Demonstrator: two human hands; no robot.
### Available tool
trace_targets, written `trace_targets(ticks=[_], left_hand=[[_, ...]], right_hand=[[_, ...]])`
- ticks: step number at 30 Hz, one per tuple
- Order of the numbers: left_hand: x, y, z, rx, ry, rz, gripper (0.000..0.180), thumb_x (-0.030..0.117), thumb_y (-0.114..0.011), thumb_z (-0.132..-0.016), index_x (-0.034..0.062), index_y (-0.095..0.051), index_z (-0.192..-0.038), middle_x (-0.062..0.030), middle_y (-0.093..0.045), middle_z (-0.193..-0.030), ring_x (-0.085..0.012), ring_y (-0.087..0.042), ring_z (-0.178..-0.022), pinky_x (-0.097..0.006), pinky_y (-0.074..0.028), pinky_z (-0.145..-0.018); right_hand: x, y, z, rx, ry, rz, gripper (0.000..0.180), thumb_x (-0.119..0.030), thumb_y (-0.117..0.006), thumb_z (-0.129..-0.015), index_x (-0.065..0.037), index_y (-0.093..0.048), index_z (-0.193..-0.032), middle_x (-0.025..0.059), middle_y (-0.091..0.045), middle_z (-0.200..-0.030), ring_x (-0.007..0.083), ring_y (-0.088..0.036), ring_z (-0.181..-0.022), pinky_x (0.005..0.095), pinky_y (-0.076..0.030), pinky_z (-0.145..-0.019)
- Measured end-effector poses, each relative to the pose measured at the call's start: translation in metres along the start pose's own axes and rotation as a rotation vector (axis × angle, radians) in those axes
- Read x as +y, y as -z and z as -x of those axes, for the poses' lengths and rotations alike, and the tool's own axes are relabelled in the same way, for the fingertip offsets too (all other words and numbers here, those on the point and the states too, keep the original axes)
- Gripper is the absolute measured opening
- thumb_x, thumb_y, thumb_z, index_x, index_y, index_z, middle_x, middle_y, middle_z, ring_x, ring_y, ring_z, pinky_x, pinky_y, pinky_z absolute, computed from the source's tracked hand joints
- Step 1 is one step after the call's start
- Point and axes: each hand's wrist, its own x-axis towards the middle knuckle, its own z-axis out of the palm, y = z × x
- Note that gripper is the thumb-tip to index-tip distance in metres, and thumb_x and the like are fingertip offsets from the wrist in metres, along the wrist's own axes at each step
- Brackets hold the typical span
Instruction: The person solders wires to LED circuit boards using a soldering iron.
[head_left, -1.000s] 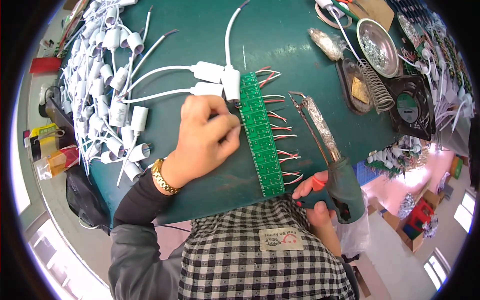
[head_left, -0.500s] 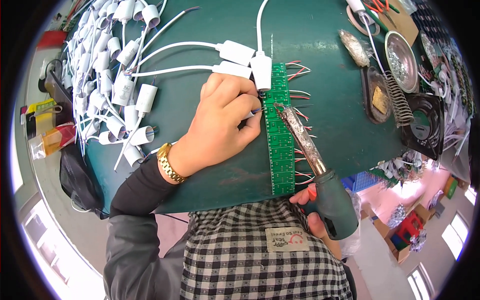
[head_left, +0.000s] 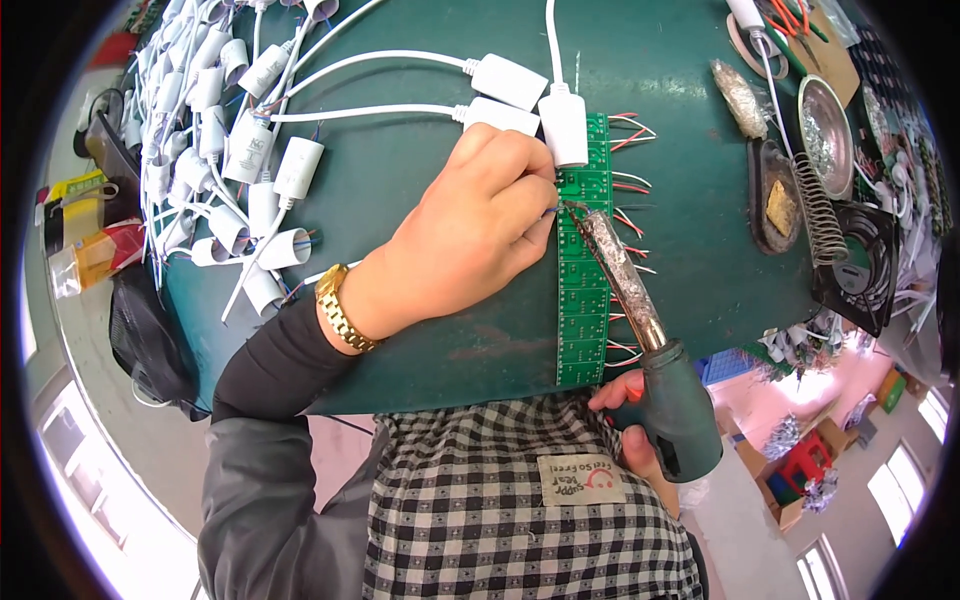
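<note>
A long green circuit board strip (head_left: 582,290) with red and white wire leads on its right side lies on the green table (head_left: 420,130). My left hand (head_left: 470,235), with a gold watch at the wrist, rests beside the strip and pinches a thin wire at its upper part. My right hand (head_left: 635,425) grips the dark handle of a soldering iron (head_left: 650,340). The iron's foil-wrapped shaft slants up and left, its tip touching the board next to my left fingertips. A white plug-in driver (head_left: 565,125) lies on the strip's top end.
A heap of white lamp sockets with cables (head_left: 220,150) fills the left of the table. At the right stand a coiled iron holder (head_left: 815,205), a dark tray with a sponge (head_left: 775,205), a round metal tin (head_left: 825,120) and a small black fan (head_left: 860,265).
The soldering iron has swung in from the right and its tip now rests on the board. My left hand has shifted up along the strip toward the white drivers.
</note>
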Motion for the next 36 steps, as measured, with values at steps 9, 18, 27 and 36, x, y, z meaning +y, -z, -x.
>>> trace_targets(ticks=[9, 18, 27, 36], left_hand=[[0.0, -0.006, -0.001, 0.052, 0.009, 0.009, 0.02, -0.005, -0.067, -0.063, 0.0022, -0.057, -0.078, -0.0083, -0.053, -0.089, -0.0273, -0.05, -0.08, -0.035, -0.043, -0.071], [-0.001, -0.007, -0.001, 0.065, 0.006, -0.016, 0.019, -0.005, -0.067, -0.063, 0.0022, -0.058, -0.078, -0.0084, -0.053, -0.088, -0.0273, -0.05, -0.08, -0.034, -0.043, -0.07], [0.001, -0.005, -0.002, 0.065, 0.019, -0.075, 0.022, -0.005, -0.069, -0.061, 0.004, -0.058, -0.078, -0.0063, -0.056, -0.087, -0.0256, -0.053, -0.079, -0.034, -0.044, -0.067], [0.003, -0.006, -0.002, 0.059, 0.047, -0.079, 0.021, -0.005, -0.069, -0.061, 0.0039, -0.058, -0.077, -0.0075, -0.056, -0.086, -0.0259, -0.055, -0.078, -0.034, -0.046, -0.066]], right_hand=[[0.002, 0.003, 0.0, -0.042, -0.042, 0.063, 0.041, -0.027, -0.068, -0.084, -0.003, -0.041, -0.103, 0.014, -0.054, -0.093, 0.0263, -0.061, -0.085, 0.0379, -0.051, -0.077], [-0.007, -0.002, 0.006, 0.003, -0.051, -0.001, 0.047, -0.024, -0.068, -0.085, -0.004, -0.039, -0.116, 0.015, -0.054, -0.096, 0.0269, -0.06, -0.087, 0.0408, -0.05, -0.08], [0.009, 0.003, 0.01, 0.04, -0.04, -0.314, 0.047, -0.027, -0.067, -0.082, 0.005, -0.046, -0.11, 0.0147, -0.058, -0.098, 0.0223, -0.059, -0.096, 0.0337, -0.046, -0.085], [0.021, -0.011, 0.015, 0.134, 0.055, -0.426, 0.048, -0.025, -0.068, -0.08, 0.002, -0.047, -0.113, 0.0137, -0.057, -0.099, 0.0238, -0.06, -0.092, 0.0356, -0.049, -0.082]])
